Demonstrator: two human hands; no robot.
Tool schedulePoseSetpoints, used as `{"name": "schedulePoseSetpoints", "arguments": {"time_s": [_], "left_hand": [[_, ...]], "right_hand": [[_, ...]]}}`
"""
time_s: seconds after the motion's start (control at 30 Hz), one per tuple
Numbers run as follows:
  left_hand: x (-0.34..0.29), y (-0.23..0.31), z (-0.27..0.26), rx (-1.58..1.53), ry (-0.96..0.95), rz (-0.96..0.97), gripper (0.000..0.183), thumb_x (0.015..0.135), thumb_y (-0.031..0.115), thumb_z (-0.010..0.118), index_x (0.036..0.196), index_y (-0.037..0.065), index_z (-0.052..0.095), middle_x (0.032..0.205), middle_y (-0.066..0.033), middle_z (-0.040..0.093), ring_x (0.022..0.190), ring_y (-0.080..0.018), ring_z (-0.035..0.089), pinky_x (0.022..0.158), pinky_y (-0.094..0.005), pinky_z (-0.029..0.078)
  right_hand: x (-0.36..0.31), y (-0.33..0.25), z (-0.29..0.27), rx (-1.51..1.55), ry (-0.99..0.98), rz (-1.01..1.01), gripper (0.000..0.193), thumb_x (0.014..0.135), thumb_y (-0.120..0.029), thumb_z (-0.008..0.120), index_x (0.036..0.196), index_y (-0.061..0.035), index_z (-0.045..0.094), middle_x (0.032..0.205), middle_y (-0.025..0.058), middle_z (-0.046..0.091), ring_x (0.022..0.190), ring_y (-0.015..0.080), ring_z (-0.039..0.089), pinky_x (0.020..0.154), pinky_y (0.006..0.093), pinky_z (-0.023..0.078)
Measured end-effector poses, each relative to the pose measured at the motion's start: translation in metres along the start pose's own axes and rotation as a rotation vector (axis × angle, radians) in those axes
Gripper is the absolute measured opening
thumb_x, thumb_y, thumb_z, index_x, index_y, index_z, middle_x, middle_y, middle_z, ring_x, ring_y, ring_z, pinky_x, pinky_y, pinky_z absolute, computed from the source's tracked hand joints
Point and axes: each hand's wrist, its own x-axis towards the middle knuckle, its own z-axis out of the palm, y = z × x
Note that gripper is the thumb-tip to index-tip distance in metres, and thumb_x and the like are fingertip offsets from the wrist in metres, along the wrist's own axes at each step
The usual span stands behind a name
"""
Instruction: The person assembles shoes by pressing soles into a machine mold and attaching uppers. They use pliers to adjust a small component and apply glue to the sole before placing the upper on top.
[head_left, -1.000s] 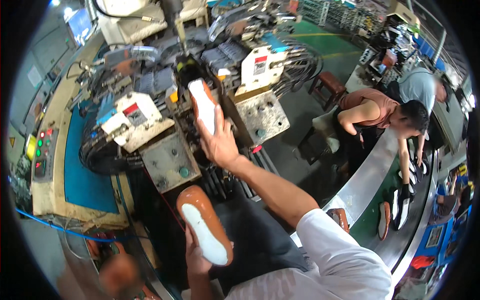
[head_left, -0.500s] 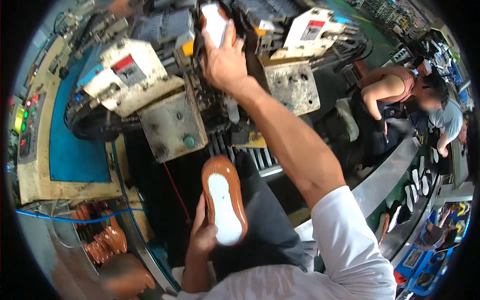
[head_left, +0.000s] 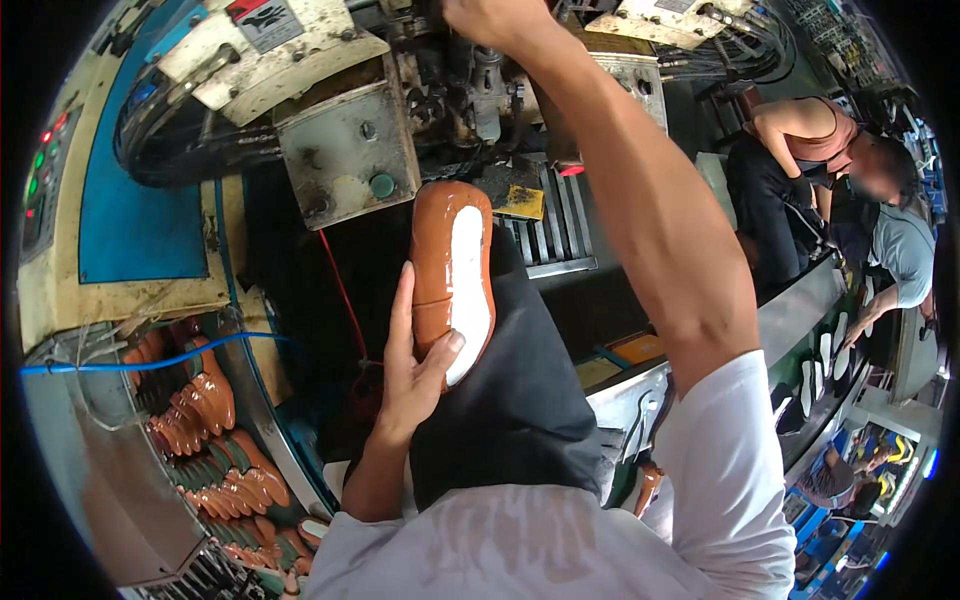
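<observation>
A glossy brown shoe last [head_left: 436, 245] is in my left hand [head_left: 412, 385], held sole up in front of my lap. A white insole [head_left: 467, 265] lies along its sole, and my thumb presses on the insole's near end. The fingers run along the last's left side. My right hand [head_left: 495, 18] reaches up to the machine, where the top edge of the picture cuts off its fingers. What it touches there is out of sight. Below that hand stand the machine's metal fittings [head_left: 487, 95].
A grimy metal box with a green button [head_left: 382, 186] juts toward me. At left stands a control panel [head_left: 45, 180]; below it, a rack holds several brown lasts [head_left: 205, 390]. Right, a conveyor [head_left: 790, 325] carries white insoles, with a person [head_left: 800, 150] seated beside it.
The view has shifted, so the machine sits higher and my right hand is mostly cut off. My left hand has lifted the last and turned it, showing more of its brown side.
</observation>
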Motion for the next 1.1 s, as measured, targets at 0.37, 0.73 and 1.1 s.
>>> {"name": "schedulePoseSetpoints", "arguments": {"time_s": [0.37, 0.73, 1.1], "left_hand": [[-0.11, -0.02, -0.048, -0.101, 0.067, -0.058, 0.087, 0.105, 0.003, 0.066, 0.176, 0.005, 0.016, 0.178, -0.011, 0.028, 0.161, -0.0205, 0.032, 0.129, -0.0358, 0.031], [-0.307, -0.042, -0.127, -0.105, 0.452, -0.032, 0.104, 0.089, 0.013, 0.079, 0.174, 0.004, 0.021, 0.17, -0.0163, 0.041, 0.155, -0.0234, 0.041, 0.128, -0.0382, 0.032], [-0.544, -0.043, -0.263, 0.257, 1.333, -0.167, 0.094, 0.093, 0.008, 0.083, 0.173, 0.009, 0.033, 0.163, -0.0168, 0.052, 0.141, -0.0232, 0.056, 0.118, -0.0342, 0.044]], "right_hand": [[-0.255, -0.121, -0.026, 0.806, -0.71, 0.241, 0.07, 0.096, -0.045, 0.083, 0.143, 0.0034, 0.064, 0.116, 0.0239, 0.079, 0.109, 0.0291, 0.078, 0.095, 0.0408, 0.061], [-0.336, -0.291, -0.026, 1.227, -1.155, 0.232, 0.062, 0.11, -0.026, 0.07, 0.157, 0.0086, 0.048, 0.139, 0.0214, 0.067, 0.107, 0.0231, 0.074, 0.09, 0.0361, 0.064], [-0.358, -0.288, -0.003, 1.073, -1.18, 0.257, 0.043, 0.113, -0.02, 0.064, 0.144, 0.0101, 0.06, 0.131, 0.02, 0.073, 0.096, 0.0214, 0.078, 0.082, 0.0318, 0.066]]}}
